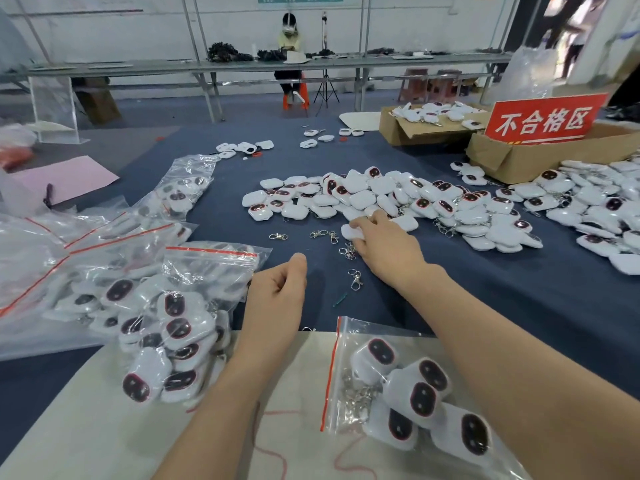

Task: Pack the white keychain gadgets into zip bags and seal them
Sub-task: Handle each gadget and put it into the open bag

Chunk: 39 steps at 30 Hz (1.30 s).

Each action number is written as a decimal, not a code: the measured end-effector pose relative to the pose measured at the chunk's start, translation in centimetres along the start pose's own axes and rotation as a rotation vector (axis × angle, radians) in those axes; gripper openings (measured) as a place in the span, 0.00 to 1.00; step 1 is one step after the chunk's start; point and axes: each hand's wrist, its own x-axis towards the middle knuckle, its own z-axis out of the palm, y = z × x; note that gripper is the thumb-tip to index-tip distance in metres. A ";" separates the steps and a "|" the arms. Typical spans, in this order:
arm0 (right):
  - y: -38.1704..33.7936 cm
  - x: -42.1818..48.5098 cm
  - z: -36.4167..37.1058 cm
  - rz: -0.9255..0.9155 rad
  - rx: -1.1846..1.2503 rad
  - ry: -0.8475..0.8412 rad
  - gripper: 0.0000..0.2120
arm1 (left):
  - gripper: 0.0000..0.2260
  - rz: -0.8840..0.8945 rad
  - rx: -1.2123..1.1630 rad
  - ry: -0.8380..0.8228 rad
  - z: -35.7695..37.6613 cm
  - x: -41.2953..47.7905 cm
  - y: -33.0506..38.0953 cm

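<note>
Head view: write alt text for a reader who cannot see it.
The right hand grips a white keychain gadget at the edge of a loose pile on a blue table; the left hand hovers loosely curled and empty. Filled zip bags lie near the person.

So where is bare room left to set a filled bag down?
Widest: blue cloth right of the right forearm, below the gadget pile. Also the pale mat between the forearms, left of the near zip bag. Crowded: filled bags on the left, loose clasps ahead.
</note>
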 end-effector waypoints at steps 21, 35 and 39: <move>0.4 -11.5 -2.7 0.083 1.328 -0.044 0.10 | 0.10 0.046 -0.154 -0.147 2.0 -2.7 0.5; 0.1 -11.8 -1.7 -0.057 1.225 -0.072 0.15 | 0.05 0.056 0.023 -0.176 2.1 -2.3 0.7; 0.4 -11.7 -1.5 -0.068 1.216 -0.081 0.15 | 0.05 0.066 0.046 -0.186 2.1 -2.3 0.6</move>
